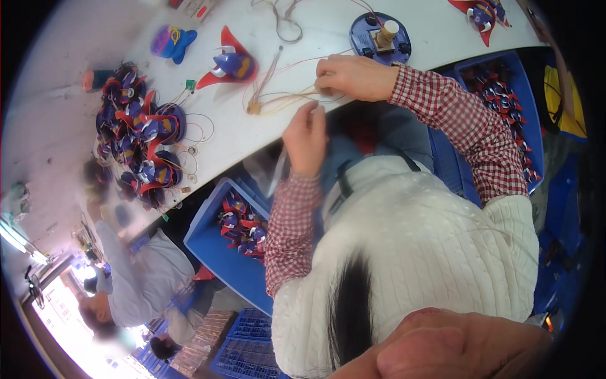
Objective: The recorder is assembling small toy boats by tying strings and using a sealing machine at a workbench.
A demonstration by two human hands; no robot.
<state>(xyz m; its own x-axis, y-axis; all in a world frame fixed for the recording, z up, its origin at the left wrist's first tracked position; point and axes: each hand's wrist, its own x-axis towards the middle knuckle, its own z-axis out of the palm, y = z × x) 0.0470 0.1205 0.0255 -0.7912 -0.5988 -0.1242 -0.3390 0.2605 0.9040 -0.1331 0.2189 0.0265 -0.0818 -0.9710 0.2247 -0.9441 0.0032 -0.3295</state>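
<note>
At the near edge of the white table, my right hand (356, 77) is closed, fingers curled over thin wires (287, 96) in pale yellow, red and dark colours. Just left of it and a little nearer, my left hand (306, 140) is closed with its fingertips pressed together; what they hold, if anything, is too small to tell. Leftward the wires run to a small tan connector (254, 107) on the table. Beyond my right hand lies a round blue base (380, 41) with a pale knob on a brass-coloured post. A red and purple horned toy part (233, 64) rests farther left.
A heap of wired toy parts (142, 129) covers the table's left side. Blue bins (205, 221) of similar parts stand below the edge on both sides. A purple and blue container (172, 44) sits at the back left. Another person (145, 271) works at lower left.
</note>
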